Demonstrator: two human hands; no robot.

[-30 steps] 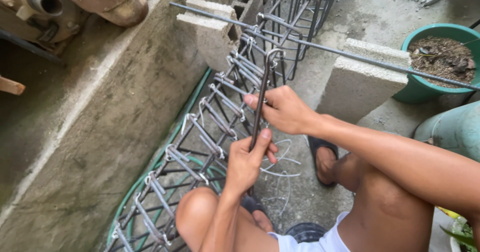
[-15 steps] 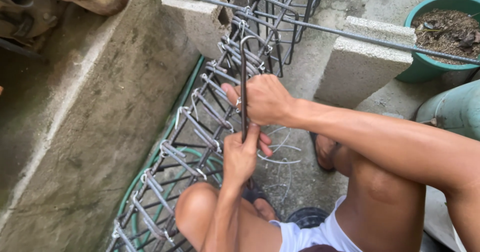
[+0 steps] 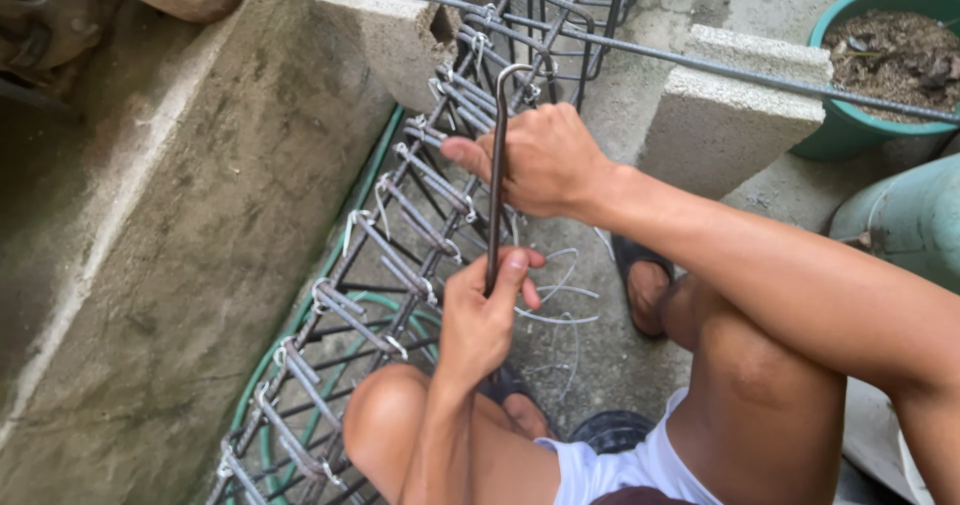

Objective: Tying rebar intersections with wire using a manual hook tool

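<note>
A long cage of steel bars and tied stirrups (image 3: 400,215) runs from lower left to the top, resting on two grey concrete blocks (image 3: 735,105). I hold one bent steel stirrup (image 3: 497,165) upright against the cage. My left hand (image 3: 485,315) grips its lower end. My right hand (image 3: 540,160) closes around its upper part, just below the hooked bend. Loose loops of thin tie wire (image 3: 560,305) lie on the ground under my hands.
A rough concrete wall (image 3: 180,245) rises at the left. A green hose (image 3: 330,295) runs beside the cage. A long thin bar (image 3: 720,65) lies across the blocks. A green pot of soil (image 3: 890,55) stands top right, a green drum (image 3: 910,225) at right.
The view has shifted down and closer. Both hands keep hold of the bent stirrup, which now stands more upright against the cage, with my right hand higher on it.
</note>
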